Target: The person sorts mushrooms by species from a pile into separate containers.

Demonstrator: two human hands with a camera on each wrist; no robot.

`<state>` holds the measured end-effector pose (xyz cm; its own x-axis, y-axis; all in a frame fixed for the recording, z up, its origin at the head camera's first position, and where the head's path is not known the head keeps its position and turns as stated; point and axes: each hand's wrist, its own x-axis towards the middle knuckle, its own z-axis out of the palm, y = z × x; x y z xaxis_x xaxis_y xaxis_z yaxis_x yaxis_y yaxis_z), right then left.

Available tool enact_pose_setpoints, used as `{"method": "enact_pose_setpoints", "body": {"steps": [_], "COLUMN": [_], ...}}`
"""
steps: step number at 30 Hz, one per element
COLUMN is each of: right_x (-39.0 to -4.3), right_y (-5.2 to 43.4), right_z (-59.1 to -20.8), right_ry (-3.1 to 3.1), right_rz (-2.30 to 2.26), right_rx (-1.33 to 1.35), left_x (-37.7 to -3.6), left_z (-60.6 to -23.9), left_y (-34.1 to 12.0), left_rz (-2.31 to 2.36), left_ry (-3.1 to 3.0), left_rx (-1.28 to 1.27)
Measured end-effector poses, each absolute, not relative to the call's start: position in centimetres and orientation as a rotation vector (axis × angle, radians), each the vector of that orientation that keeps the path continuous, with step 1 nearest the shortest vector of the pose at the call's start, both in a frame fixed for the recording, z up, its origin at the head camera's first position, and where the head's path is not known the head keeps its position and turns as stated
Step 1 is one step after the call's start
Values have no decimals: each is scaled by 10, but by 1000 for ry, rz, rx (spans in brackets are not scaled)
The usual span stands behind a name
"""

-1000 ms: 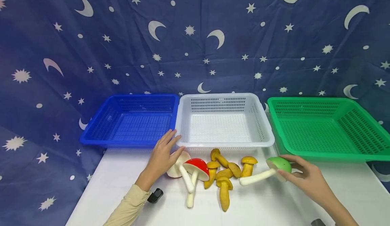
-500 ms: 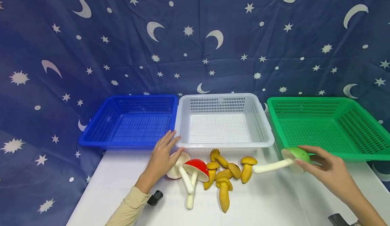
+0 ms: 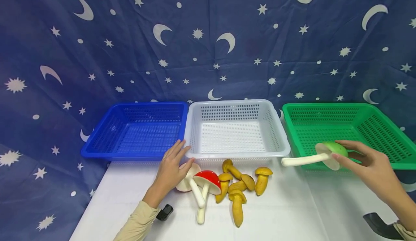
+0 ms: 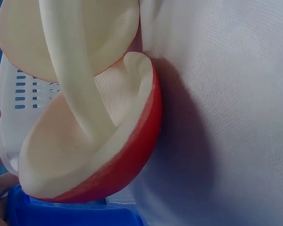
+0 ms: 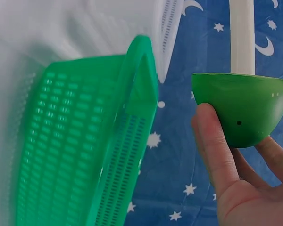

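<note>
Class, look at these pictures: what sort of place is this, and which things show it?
Probably a staged tabletop set for a sorting exercise, not a kitchen: a star-and-moon cloth backdrop, three empty plastic baskets in a row, and toy mushrooms on a white table.

a red-capped mushroom (image 4: 127, 155) lies on white cloth (image 4: 226, 94), cream underside and stem showing.

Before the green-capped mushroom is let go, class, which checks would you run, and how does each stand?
1. Right hand grips the green mushroom by its cap: ok.
2. Cap over the green basket: ok.
3. Stem over the basket too: not ok, it juts past the near rim.
4. Basket floor free where it shows: ok.
5. Left hand away from the drop, resting on a red-capped mushroom: ok.
</note>
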<state>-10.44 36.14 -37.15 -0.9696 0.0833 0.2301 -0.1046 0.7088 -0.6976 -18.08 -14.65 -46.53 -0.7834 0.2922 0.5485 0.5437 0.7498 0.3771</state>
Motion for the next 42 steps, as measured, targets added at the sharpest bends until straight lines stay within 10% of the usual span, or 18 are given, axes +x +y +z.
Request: {"method": "enact_pose_setpoints", "body": {"steps": [42], "right_x": [-160], "right_y": [438], "right_z": [-409], "right_ry": [-2788], "right_rz": [1078], "right_rx": [-277], "left_x": [-180], "left_z": [-469], "left_y": [-147], "left_rz": [-751], "left_ry": [-2458], "left_rx": [-633]}}
